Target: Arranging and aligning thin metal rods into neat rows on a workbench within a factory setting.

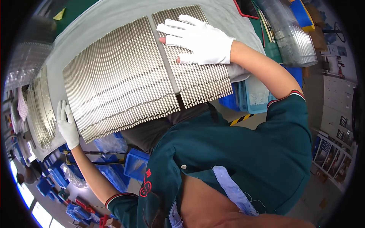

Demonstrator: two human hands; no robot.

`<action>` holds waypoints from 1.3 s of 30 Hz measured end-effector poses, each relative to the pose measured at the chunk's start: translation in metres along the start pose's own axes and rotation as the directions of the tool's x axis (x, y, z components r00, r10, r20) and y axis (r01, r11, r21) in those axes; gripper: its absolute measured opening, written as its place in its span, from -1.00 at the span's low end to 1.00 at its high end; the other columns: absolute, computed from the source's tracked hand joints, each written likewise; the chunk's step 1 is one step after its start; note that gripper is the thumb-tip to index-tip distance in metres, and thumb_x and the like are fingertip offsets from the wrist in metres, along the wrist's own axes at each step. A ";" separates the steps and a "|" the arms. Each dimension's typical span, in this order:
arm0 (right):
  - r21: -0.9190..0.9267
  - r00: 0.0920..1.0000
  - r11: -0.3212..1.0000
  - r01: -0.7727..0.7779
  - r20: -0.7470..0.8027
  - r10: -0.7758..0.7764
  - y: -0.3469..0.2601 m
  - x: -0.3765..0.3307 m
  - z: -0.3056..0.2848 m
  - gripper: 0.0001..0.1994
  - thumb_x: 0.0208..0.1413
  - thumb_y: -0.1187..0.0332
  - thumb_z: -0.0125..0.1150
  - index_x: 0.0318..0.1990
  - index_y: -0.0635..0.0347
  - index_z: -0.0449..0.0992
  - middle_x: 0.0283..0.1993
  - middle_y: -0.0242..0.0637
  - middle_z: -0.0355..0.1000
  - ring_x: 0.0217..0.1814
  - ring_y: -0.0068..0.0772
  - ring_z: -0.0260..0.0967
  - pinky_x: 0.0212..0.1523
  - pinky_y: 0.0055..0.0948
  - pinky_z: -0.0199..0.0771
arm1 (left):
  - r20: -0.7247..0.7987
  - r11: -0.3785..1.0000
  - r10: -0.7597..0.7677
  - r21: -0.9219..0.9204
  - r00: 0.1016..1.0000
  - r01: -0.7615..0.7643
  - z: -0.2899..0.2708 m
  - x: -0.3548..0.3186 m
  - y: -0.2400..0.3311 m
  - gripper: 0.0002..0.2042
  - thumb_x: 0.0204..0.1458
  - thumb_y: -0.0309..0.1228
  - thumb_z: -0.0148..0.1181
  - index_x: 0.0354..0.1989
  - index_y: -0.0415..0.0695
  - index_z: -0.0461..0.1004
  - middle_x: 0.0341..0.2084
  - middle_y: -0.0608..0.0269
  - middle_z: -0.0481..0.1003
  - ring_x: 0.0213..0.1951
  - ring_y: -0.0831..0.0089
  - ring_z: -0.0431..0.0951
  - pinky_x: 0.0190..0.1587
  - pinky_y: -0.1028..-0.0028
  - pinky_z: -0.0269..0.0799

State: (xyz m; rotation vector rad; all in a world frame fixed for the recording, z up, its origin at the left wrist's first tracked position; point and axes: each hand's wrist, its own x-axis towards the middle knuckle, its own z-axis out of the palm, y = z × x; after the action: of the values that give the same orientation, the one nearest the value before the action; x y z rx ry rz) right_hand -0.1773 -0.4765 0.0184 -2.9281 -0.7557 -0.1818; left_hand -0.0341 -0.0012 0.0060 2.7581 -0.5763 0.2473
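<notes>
Slim silvery metal rods lie side by side in two groups on a pale cloth [220, 22]. My right hand [199, 40], in a white glove with two bare fingertips, rests spread and flat over the smaller right group of rods [203, 81]. Between it and the wider left group of rods [118, 72] runs a narrow gap. My left hand [68, 127], gloved in white too, stands at the outer left edge of that wider group, its fingers stretched out. Neither hand grips anything. The glove hides part of the right group.
Another batch of metal strips [42, 110] lies beyond my left hand. Clear plastic trays [291, 38] are stacked at the far right. A light-blue bin [254, 95] is below the table's right edge, and blue bins [136, 164] stand at the lower left.
</notes>
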 end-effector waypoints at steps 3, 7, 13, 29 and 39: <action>-0.010 1.000 1.000 0.004 -0.001 -0.004 0.001 0.000 0.000 -0.42 0.13 0.06 0.02 0.27 0.12 0.26 0.43 -0.16 0.01 0.49 -0.21 -0.12 0.46 -0.19 -0.22 | 0.007 1.000 -0.001 0.025 1.000 0.001 -0.001 0.000 -0.001 -0.63 0.24 -0.26 -0.04 0.09 -0.25 0.43 0.15 0.03 0.37 0.16 0.16 0.38 0.19 0.36 0.25; -0.019 1.000 1.000 0.000 0.007 0.000 0.000 0.001 -0.001 -0.41 0.12 0.04 0.03 0.26 0.12 0.26 0.43 -0.15 0.00 0.49 -0.20 -0.12 0.46 -0.18 -0.22 | 0.002 1.000 0.005 0.020 1.000 -0.005 -0.001 0.000 -0.002 -0.62 0.24 -0.26 -0.03 0.10 -0.25 0.42 0.15 0.04 0.37 0.15 0.17 0.38 0.20 0.36 0.25; -0.003 1.000 1.000 0.016 -0.005 -0.016 -0.005 0.005 -0.004 -0.40 0.13 0.03 0.01 0.28 0.11 0.24 0.44 -0.18 -0.02 0.50 -0.22 -0.13 0.46 -0.19 -0.22 | 0.004 1.000 -0.009 0.017 1.000 0.009 -0.001 0.000 -0.002 -0.63 0.24 -0.27 -0.03 0.10 -0.25 0.42 0.15 0.03 0.37 0.16 0.17 0.38 0.20 0.36 0.24; -0.074 0.999 0.997 0.036 -0.005 -0.036 -0.005 0.004 0.004 -0.42 0.18 -0.06 -0.08 0.28 0.05 0.26 0.43 -0.25 0.03 0.48 -0.28 -0.09 0.43 -0.20 -0.18 | 0.018 1.000 0.002 0.020 1.000 -0.002 0.002 -0.001 -0.010 -0.62 0.25 -0.26 -0.05 0.12 -0.22 0.40 0.16 0.06 0.35 0.19 0.19 0.34 0.23 0.36 0.22; -0.055 0.999 0.998 0.030 0.016 -0.029 -0.007 0.007 0.001 -0.40 0.14 -0.06 -0.02 0.26 0.07 0.27 0.44 -0.24 -0.01 0.50 -0.27 -0.14 0.45 -0.20 -0.22 | 0.026 1.000 0.007 -0.011 1.000 -0.007 0.003 0.001 -0.010 -0.61 0.25 -0.26 -0.05 0.11 -0.28 0.40 0.16 0.04 0.36 0.19 0.18 0.34 0.24 0.36 0.19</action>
State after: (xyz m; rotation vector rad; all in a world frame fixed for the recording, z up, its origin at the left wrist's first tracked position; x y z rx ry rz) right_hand -0.1745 -0.4667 0.0191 -2.9745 -0.8092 -0.1864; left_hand -0.0283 0.0065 0.0012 2.7535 -0.5926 0.2091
